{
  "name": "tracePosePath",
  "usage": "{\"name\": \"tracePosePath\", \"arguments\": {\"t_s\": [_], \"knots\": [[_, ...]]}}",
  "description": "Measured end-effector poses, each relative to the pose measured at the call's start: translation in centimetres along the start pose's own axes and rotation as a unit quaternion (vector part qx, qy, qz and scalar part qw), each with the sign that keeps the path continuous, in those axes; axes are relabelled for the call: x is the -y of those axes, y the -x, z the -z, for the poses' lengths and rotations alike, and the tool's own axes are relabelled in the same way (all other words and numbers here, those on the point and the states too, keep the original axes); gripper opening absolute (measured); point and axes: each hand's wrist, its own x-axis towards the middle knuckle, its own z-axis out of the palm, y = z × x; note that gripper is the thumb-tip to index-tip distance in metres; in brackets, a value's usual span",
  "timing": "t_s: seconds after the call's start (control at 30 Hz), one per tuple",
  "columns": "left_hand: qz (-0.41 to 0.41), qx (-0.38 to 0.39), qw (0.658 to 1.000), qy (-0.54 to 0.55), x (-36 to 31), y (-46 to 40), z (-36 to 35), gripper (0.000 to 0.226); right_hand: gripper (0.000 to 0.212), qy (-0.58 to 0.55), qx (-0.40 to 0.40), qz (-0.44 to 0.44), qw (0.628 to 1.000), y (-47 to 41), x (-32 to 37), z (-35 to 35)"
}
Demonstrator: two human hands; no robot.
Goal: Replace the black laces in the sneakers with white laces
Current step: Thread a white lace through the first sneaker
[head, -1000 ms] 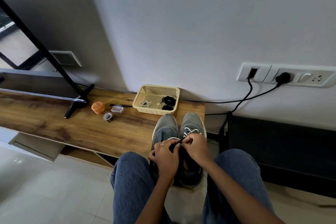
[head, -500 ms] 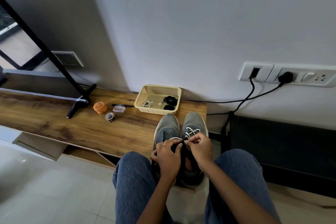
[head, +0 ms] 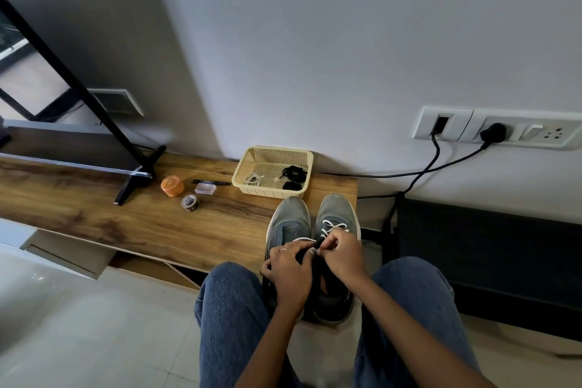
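Two grey sneakers stand side by side at the front edge of the wooden bench (head: 132,224). The right sneaker (head: 337,211) has a white lace (head: 332,226) crossed through its front eyelets. A white strand (head: 302,239) lies across the left sneaker (head: 289,217). My left hand (head: 288,274) grips the left sneaker's tongue area. My right hand (head: 343,253) pinches the white lace where the two shoes meet. Behind the shoes, a yellow basket (head: 274,151) holds a coiled white lace (head: 252,179) and black laces (head: 294,176).
An orange lid (head: 172,185), a small clear box (head: 205,188), a tape roll (head: 190,202) and a black pen (head: 211,181) lie on the bench. A black stand (head: 138,173) rises at the left. Cables (head: 434,164) run from wall sockets (head: 497,132) above a dark unit (head: 491,261).
My hands have shifted slightly at the lace between the shoes; the view has drifted a little. The shoes have not moved.
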Motion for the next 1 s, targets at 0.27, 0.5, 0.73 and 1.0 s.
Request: {"name": "tracePosePath", "arguments": {"t_s": [0.27, 0.5, 0.73, 1.0], "knots": [[-0.004, 0.001, 1.0, -0.012, 0.1, -0.1, 0.1, 0.018, 0.031, -0.033, -0.009, -0.036, 0.999, -0.2, 0.0, -0.2], [-0.013, 0.013, 1.0, -0.016, 0.2, -0.2, 0.2, 0.021, 0.029, -0.16, -0.001, -0.091, 0.983, -0.1, -0.6, -0.4], [-0.02, 0.015, 0.998, -0.05, 0.7, -0.4, -0.3, 0.024, 0.028, -0.184, 0.02, -0.076, 0.98, 0.3, -0.4, 0.0], [-0.028, 0.014, 0.999, -0.029, 0.6, -0.4, -0.2, 0.021, 0.04, -0.015, -0.072, 0.015, 0.997, 0.8, 0.3, -1.3]]}}
